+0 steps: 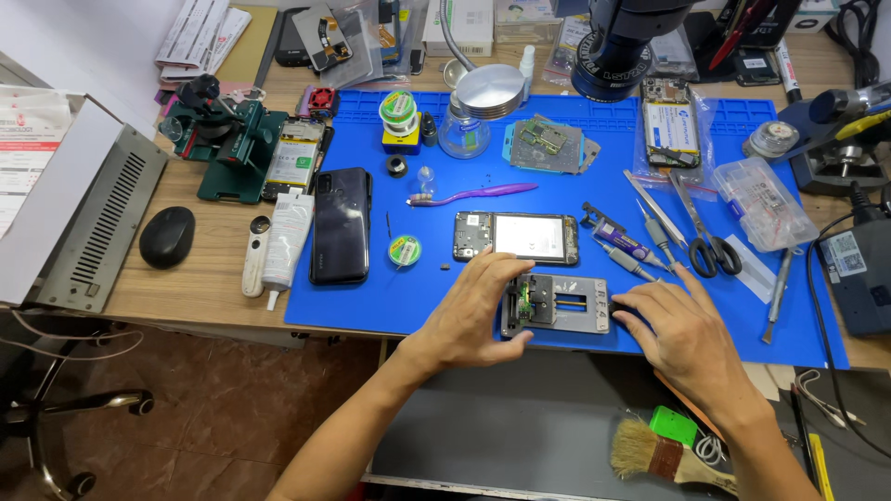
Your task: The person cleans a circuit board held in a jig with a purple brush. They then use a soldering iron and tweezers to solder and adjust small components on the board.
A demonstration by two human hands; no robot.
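Note:
A grey metal holding fixture (568,304) lies on the blue work mat (418,297) near its front edge, with a small green circuit board (524,299) clamped at its left end. My left hand (473,311) rests on the fixture's left side, fingers touching the board area. On the fixture's right end sits my right hand (676,329), fingers pressed against it. Just behind the fixture lies an opened phone body (516,237) with its inside showing.
A dark phone (341,225), a purple toothbrush (473,194), a solder reel (404,250), tweezers and scissors (707,243) lie on the mat. A microscope head (617,46) hangs above. A brush (664,455) lies near the front right. A computer mouse (167,237) sits left.

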